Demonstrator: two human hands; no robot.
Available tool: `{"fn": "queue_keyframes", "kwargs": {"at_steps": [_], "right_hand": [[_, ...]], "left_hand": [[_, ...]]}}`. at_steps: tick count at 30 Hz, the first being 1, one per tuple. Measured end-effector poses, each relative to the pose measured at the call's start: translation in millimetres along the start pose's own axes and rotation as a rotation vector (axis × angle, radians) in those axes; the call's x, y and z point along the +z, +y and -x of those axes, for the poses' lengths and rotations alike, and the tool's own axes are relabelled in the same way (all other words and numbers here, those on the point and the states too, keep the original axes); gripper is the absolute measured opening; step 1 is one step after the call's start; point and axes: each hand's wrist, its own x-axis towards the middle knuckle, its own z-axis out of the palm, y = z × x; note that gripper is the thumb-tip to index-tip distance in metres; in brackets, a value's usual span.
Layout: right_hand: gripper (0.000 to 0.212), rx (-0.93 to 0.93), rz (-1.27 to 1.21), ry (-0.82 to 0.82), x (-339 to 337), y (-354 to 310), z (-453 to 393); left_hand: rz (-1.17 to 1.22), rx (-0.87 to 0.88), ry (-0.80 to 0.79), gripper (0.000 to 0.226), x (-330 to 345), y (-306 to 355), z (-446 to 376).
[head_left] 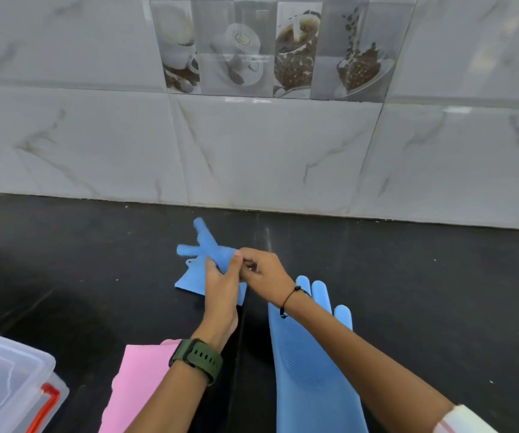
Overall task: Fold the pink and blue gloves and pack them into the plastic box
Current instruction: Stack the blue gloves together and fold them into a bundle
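A blue glove [203, 259] lies partly folded on the black counter [408, 292] near the wall, its bristled fingers sticking up and left. My left hand [222, 287] presses on it and my right hand [261, 270] pinches its upper edge. A second blue glove [308, 370] lies flat under my right forearm, fingers pointing away from me. A pink glove [139, 379] lies at the bottom, partly under my left forearm. The clear plastic box [8, 379] with a red latch sits at the bottom left corner.
A tiled wall [267, 151] rises right behind the counter, just beyond the folded glove. Bare black counter stretches to the left and right of the gloves.
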Motion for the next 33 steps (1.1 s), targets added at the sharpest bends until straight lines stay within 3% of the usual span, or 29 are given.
{"fn": "queue_keyframes", "kwargs": {"at_steps": [3, 6, 10, 13, 15, 18, 20, 24, 27, 30, 33], "right_hand": [[0.028, 0.117, -0.144, 0.032, -10.4, 6.4, 14.3], [0.03, 0.225, -0.229, 0.159, -29.3, 17.1, 25.0], [0.043, 0.304, -0.224, 0.215, -54.2, 19.6, 28.2], [0.042, 0.282, -0.242, 0.078, -68.5, 2.5, 30.0], [0.048, 0.262, -0.355, -0.035, -71.7, -18.4, 37.7], [0.078, 0.215, -0.468, -0.039, -76.3, -49.3, 57.6], [0.07, 0.167, -0.509, -0.006, -83.7, -63.4, 73.6], [0.042, 0.074, -0.72, -0.023, -99.4, -74.6, 113.4], [0.038, 0.093, -0.84, 0.03, -104.5, -59.2, 141.2], [0.036, 0.234, -0.878, 0.142, -98.1, -24.0, 156.4], [0.019, 0.509, -0.571, 0.33, -80.0, 10.4, 157.8]], "left_hand": [[-0.056, 0.007, 0.108, 0.03, 4.8, -4.2, -0.7], [-0.091, 0.028, 0.079, 0.022, 5.1, 5.2, 2.9], [-0.168, 0.117, -0.172, 0.028, -4.1, 48.7, 12.2], [-0.135, 0.219, -0.445, 0.037, -13.3, 94.3, 30.7], [-0.068, 0.22, -0.599, 0.044, -17.7, 121.3, 42.9], [0.037, 0.162, -0.744, 0.034, -23.6, 149.2, 59.6], [0.067, 0.122, -0.799, 0.028, -25.4, 157.4, 70.8], [0.14, -0.009, -0.834, 0.029, -19.8, 153.7, 78.2], [0.143, -0.179, -0.776, 0.025, -8.2, 125.2, 69.0], [0.108, -0.349, -0.67, 0.026, 5.4, 69.6, 51.3], [-0.02, -0.481, -0.579, 0.033, 12.8, 10.0, 35.7]]}}
